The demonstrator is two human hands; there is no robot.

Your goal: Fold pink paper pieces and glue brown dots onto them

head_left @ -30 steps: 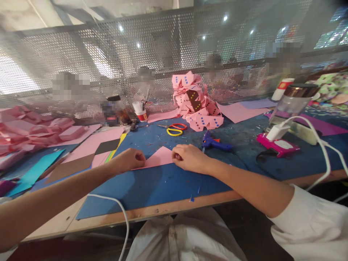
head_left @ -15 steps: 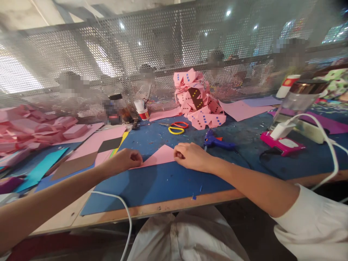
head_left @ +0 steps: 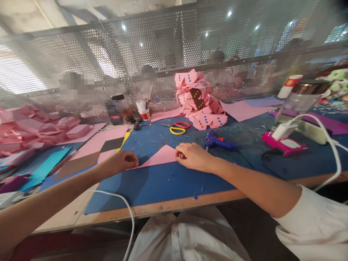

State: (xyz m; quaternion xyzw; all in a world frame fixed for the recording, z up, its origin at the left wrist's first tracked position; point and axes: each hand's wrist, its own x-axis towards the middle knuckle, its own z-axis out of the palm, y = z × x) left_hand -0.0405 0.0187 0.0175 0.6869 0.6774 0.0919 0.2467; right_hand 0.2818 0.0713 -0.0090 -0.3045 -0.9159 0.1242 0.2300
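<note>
A sheet of pink paper, showing as a triangle with a straight near edge, lies on the blue mat in front of me. At its left tip, my left hand is closed, with curled fingers pinching the thin end. My right hand holds the right end, fingers bent and pressed together, hiding that corner. Beyond the paper lie scissors with one red and one yellow handle. A blue glue gun rests just past my right hand.
Pink dotted paper pieces are stacked by the perforated metal screen. Pink folded paper is heaped at left, near coloured sheets. To the right stand a glass jar and a magenta power socket. A white cable hangs over the front edge.
My left hand has slid slightly left along the paper's near edge. My right hand stays on the right end, and the whole view has shifted a little.
</note>
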